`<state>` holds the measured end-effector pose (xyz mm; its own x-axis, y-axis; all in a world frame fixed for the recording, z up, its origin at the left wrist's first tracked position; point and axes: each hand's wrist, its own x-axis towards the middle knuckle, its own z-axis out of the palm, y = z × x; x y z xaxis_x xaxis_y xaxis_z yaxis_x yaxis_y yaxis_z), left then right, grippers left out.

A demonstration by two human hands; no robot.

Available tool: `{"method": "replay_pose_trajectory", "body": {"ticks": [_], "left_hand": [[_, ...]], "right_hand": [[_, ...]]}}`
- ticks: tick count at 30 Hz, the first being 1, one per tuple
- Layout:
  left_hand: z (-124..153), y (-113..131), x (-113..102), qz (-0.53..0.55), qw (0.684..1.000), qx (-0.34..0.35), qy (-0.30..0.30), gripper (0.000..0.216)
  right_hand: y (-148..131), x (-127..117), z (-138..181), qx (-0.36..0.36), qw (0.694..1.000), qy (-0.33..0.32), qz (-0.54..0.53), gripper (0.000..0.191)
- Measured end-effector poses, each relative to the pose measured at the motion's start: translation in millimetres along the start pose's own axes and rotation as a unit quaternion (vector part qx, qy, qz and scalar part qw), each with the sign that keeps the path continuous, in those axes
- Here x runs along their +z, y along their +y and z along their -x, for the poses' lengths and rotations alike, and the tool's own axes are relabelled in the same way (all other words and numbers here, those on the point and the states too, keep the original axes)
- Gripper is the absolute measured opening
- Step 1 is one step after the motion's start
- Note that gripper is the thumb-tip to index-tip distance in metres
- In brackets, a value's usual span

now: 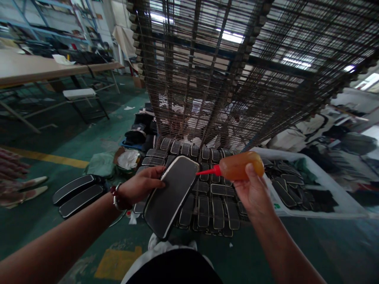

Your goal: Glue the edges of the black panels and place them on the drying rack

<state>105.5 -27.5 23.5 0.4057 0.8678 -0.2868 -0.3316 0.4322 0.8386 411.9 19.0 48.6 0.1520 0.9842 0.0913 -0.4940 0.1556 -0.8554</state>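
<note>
My left hand (145,182) grips a dark, rounded oblong panel (171,193) by its left edge, thumb on the face. A pale line runs around the panel's rim, and it is held tilted in front of me. In my right hand (251,189) lies a squeeze bottle (241,165) of amber liquid, turned sideways, with a red nozzle. The nozzle's tip is at the panel's upper right edge; whether it touches I cannot tell. Below and behind, many similar panels (218,211) lie in rows on a wire rack.
Tall wire racks (207,59) slope up overhead. At right stands a white bin (328,215) holding more panels. Two dark panels (81,199) lie on the floor at left, near another person's feet (32,189). A long table (38,67) and a stool (79,93) stand farther left.
</note>
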Motion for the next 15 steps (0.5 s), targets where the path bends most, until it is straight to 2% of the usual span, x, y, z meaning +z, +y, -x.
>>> {"method": "replay_pose_trajectory", "body": {"ticks": [7,15], "left_hand": [[-1,0,-1,0.036,0.999,0.005,0.011,0.036],[0,2,0,0.057,0.997,-0.003,0.042,0.037]], "right_hand": [[10,1,14,0.020,1.000,0.005,0.007,0.031],[17,3,31,0.034,0.999,-0.031,0.015,0.039]]}}
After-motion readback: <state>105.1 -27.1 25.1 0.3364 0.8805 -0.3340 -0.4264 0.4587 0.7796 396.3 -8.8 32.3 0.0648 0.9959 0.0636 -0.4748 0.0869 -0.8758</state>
